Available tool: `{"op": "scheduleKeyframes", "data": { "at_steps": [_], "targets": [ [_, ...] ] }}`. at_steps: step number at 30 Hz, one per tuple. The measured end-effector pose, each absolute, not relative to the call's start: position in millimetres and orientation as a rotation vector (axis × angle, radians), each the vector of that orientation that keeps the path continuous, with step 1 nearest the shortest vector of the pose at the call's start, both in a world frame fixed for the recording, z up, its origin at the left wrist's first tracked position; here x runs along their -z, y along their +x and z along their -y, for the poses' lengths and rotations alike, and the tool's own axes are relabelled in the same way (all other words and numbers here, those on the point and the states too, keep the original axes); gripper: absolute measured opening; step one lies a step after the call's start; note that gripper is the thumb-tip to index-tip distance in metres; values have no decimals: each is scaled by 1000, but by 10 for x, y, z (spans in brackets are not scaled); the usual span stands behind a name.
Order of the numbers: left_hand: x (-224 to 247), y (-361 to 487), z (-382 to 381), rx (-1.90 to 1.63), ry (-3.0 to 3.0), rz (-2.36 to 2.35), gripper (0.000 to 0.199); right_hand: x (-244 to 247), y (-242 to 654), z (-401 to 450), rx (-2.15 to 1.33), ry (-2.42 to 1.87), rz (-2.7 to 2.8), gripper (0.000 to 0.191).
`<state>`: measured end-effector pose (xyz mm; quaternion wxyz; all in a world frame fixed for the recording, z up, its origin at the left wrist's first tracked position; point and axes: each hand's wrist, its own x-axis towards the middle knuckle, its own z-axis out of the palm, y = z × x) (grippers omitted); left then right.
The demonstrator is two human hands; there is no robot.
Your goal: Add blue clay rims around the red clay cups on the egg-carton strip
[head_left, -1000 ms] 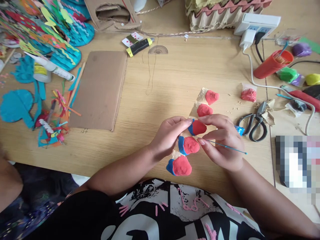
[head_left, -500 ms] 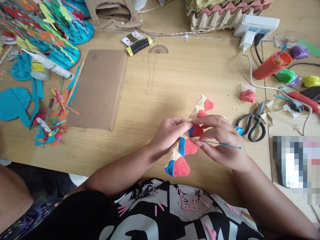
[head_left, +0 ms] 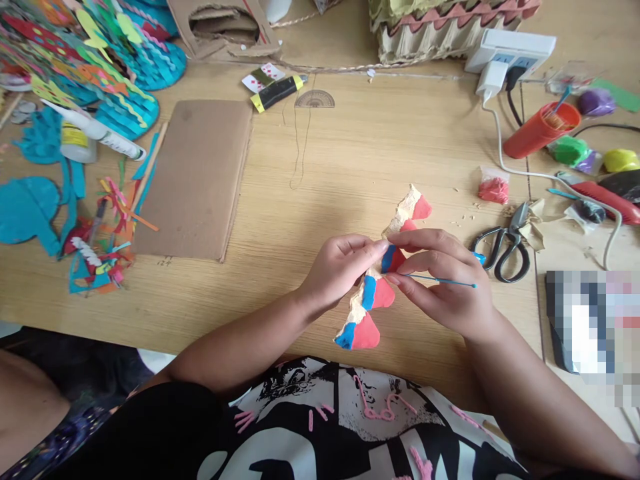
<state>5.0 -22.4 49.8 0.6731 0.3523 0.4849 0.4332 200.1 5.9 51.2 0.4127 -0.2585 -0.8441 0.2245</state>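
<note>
A zigzag strip of egg carton [head_left: 357, 305], cream-coloured with red and blue clay on its points, is held up above the table. My left hand [head_left: 345, 263] is closed on the strip's left edge near the middle, thumb on top. In my right hand [head_left: 445, 273] a thin blue stick [head_left: 453, 282] with a small round end is pinched between thumb and fingers. Its other tip meets the strip beside a blue patch. The right fingertips also touch the strip's upper part. Part of the strip is hidden behind both hands.
Black-handled scissors [head_left: 510, 243] and a bag of red clay [head_left: 494, 187] lie at the right. Behind them are an orange-red cup [head_left: 543, 130] and a power strip [head_left: 515, 48] with cables. A cardboard piece [head_left: 193, 180] and paper scraps [head_left: 107, 253] occupy the left.
The strip has tilted slightly in my hands, its upper end shifting a little up and right. The blue stick's round end has moved slightly up and left. Both hands keep their grips.
</note>
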Motion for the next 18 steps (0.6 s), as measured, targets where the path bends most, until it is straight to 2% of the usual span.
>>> {"op": "scheduleKeyframes", "data": {
  "at_steps": [4,11,18],
  "targets": [
    [-509,51,221,-998,766,-1033,40,-519,2004,-71,-515,-673,2098,18],
    [-471,42,218,-1007,788,-1062,28,-513,2034,-78,-463,-661,2112,23],
    [-495,29,258,-1023,819,-1150,31,-527,2035,-82,-563,-655,2114,21]
  ]
}}
